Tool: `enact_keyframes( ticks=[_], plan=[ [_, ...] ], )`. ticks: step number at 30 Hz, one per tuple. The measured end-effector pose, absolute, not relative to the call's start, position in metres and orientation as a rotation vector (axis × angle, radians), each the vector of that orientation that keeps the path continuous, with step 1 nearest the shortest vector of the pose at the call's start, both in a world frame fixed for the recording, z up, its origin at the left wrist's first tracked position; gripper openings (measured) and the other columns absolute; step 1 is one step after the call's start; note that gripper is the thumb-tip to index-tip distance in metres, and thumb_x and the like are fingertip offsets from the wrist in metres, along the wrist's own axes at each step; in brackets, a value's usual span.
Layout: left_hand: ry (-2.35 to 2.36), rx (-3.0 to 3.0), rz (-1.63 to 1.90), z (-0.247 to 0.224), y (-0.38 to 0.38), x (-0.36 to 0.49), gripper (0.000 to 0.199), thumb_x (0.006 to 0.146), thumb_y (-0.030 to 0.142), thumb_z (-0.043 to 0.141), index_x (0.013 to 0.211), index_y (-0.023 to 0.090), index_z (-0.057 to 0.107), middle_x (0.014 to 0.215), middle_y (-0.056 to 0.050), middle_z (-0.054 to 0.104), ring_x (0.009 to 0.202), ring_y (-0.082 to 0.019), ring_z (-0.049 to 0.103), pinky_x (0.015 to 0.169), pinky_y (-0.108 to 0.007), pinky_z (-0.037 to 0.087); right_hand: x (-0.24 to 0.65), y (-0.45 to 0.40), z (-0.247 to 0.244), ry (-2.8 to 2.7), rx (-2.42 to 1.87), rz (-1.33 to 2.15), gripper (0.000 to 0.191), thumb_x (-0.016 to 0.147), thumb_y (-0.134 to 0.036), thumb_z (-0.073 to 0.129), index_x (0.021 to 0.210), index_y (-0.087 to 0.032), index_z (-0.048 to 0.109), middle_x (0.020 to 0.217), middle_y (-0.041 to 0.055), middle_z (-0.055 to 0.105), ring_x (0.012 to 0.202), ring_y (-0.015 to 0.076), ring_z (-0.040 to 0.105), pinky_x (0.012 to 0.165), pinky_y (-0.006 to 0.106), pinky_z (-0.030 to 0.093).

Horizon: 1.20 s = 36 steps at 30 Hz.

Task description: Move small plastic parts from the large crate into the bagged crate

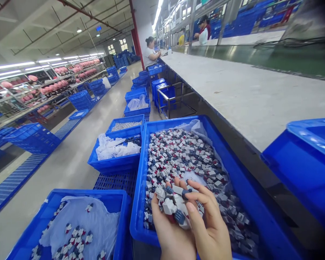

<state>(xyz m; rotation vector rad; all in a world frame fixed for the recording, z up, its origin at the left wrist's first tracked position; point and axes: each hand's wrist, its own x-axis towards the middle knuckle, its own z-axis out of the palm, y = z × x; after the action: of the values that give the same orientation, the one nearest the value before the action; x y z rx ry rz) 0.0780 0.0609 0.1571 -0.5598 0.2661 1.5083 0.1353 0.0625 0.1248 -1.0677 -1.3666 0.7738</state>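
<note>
White, dark-blue and red small parts [170, 207], one handful: lying in the cupped left hand [174, 236], whose fingers are curling around them, above a large blue crate [141, 180]. Right hand [215, 227]: bending its slightly parted fingers over the handful, touching it; whether they are gripping a piece, cannot tell. Large crate: holding many similar pieces. Smaller blue crate [83, 191], to the left: holding fewer, lying on a plastic liner [100, 213].

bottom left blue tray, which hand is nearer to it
Left. The left hand cups small pieces to the right of the bottom-left tray; the right hand is farther right, beside the left.
</note>
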Motion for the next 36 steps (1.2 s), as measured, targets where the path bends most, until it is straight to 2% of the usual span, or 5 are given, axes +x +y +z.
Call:
enact_keyframes(
  ticks=[5, 11, 16, 26, 36],
  plan=[
    [0.372, -0.568, 1.565, 0.159, 0.06, 0.071, 0.043, 0.083, 0.038, 0.033, 0.068, 0.013, 0.064, 0.07, -0.006, 0.065, 0.07, -0.011, 0.062, 0.063, -0.018, 0.049, 0.143, 0.064, 0.129, -1.695, -0.899, 0.635, 0.015, 0.079, -0.021, 0.048, 0.091, -0.027, 0.055, 0.115, 0.0033, 0.048, 0.109, 0.0224, 0.044, 0.091, 0.042, 0.036],
    [0.555, -0.487, 1.612, 0.157, 0.062, 0.06, 0.044, 0.083, 0.038, 0.03, 0.064, 0.014, 0.062, 0.068, -0.006, 0.063, 0.069, -0.012, 0.061, 0.056, -0.018, 0.048, 0.145, 0.061, 0.126, -1.926, -0.853, 0.607, 0.026, 0.074, -0.02, 0.053, 0.099, -0.027, 0.054, 0.125, 0.0051, 0.043, 0.116, 0.0269, 0.038, 0.093, 0.048, 0.034],
    [0.551, -0.483, 1.617, 0.149, 0.061, 0.057, 0.033, 0.08, 0.035, 0.038, 0.07, 0.013, 0.061, 0.069, -0.006, 0.063, 0.074, -0.013, 0.061, 0.055, -0.018, 0.048, 0.139, 0.06, 0.125, -1.893, -0.91, 0.655, 0.019, 0.075, -0.022, 0.052, 0.093, -0.026, 0.056, 0.121, 0.0061, 0.046, 0.113, 0.0257, 0.042, 0.09, 0.045, 0.039],
    [0.726, -0.587, 1.693, 0.155, 0.064, 0.064, 0.024, 0.079, 0.036, 0.044, 0.08, 0.014, 0.056, 0.069, -0.002, 0.06, 0.051, -0.007, 0.053, 0.046, -0.016, 0.045, 0.14, 0.061, 0.12, -1.776, -1.025, 0.916, 0.014, 0.079, -0.029, 0.049, 0.092, -0.026, 0.056, 0.117, 0.0062, 0.05, 0.111, 0.023, 0.045, 0.089, 0.041, 0.041],
    [0.992, -0.398, 1.621, 0.154, 0.057, 0.07, 0.033, 0.074, 0.04, 0.053, 0.098, 0.017, 0.053, 0.093, -0.006, 0.06, 0.073, -0.012, 0.059, 0.061, -0.02, 0.049, 0.141, 0.062, 0.118, -1.815, -0.997, 0.859, 0.019, 0.073, -0.032, 0.057, 0.091, -0.026, 0.057, 0.117, 0.0072, 0.049, 0.11, 0.026, 0.046, 0.086, 0.042, 0.043]
  ],
)
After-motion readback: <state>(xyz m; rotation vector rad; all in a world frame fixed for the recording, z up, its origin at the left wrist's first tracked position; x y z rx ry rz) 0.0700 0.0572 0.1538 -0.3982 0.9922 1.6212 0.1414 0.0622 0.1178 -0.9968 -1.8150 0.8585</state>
